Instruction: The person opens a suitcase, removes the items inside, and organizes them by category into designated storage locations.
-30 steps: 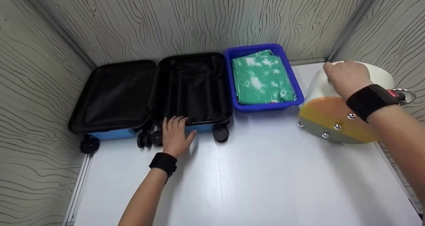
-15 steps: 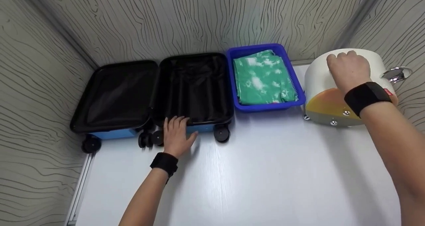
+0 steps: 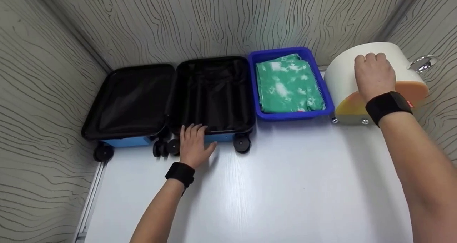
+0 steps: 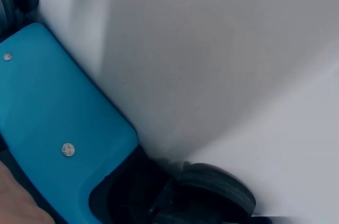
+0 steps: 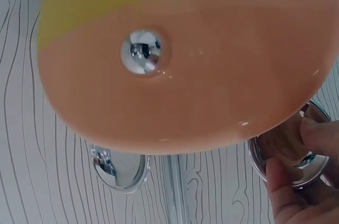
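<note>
A suitcase [image 3: 214, 93] lies spread with both black halves up, its blue shell showing at the front. My left hand [image 3: 193, 145] rests on the near edge of the right half, fingers extended and thumb apart. My right hand [image 3: 375, 71] grips a chrome ring handle [image 5: 257, 155] on a cream, rounded, box-like object [image 3: 342, 75]. This object is tilted, showing an orange, yellow and grey face with round chrome studs [image 5: 142, 52]. A second chrome ring [image 3: 424, 62] sticks out on its right side; the right hand hides part of the object in the head view.
A blue basket [image 3: 294, 116] holding folded green-and-white cloth [image 3: 285, 84] stands between the suitcase and the cream object. Black suitcase wheels [image 3: 242, 143] face the near side of the white table [image 3: 278, 186]. Wood-patterned walls [image 3: 200, 18] enclose the back and sides.
My right hand has carried the cream object toward the back wall, and its tilt has changed so less of the coloured face shows. The left hand stays on the suitcase edge.
</note>
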A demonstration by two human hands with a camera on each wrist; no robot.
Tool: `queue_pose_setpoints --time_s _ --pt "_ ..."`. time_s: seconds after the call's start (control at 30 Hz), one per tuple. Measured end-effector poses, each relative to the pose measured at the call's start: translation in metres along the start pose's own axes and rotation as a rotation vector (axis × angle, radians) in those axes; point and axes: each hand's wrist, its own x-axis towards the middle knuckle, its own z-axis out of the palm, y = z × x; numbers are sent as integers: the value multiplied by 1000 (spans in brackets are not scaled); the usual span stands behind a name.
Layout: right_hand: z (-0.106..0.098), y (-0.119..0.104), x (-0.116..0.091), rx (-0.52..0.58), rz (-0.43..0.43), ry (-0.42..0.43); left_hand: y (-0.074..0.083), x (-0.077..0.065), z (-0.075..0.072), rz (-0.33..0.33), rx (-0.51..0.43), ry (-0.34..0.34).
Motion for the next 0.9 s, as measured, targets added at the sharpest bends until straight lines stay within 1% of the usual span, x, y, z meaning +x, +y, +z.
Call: queue_pose_setpoints --time_s 0.13,0.27,0.37,0.47,0.57,0.7,0.77,0.9 --pt "4 -1 -1 22 -8 -2 -2 -2 1 -5 3 -9" --pt "7 -6 -2 6 -10 47 -4 -4 -1 -14 9 -24" --pt "11 -18 -2 -18 -16 104 -4 -3 -4 -24 2 -49" --pt "19 -37 -4 7 -50 129 -3 1 -11 -33 -12 -93" --pt "31 -58 -8 52 -95 111 0 9 -19 -31 -5 -145" --pt "51 -79 -19 88 -119 70 6 23 -33 -13 22 -192" --pt "61 -88 -24 108 -123 45 8 32 -39 -11 38 -201" --pt "80 -100 -32 158 -119 -1 10 52 -52 -23 75 -195"
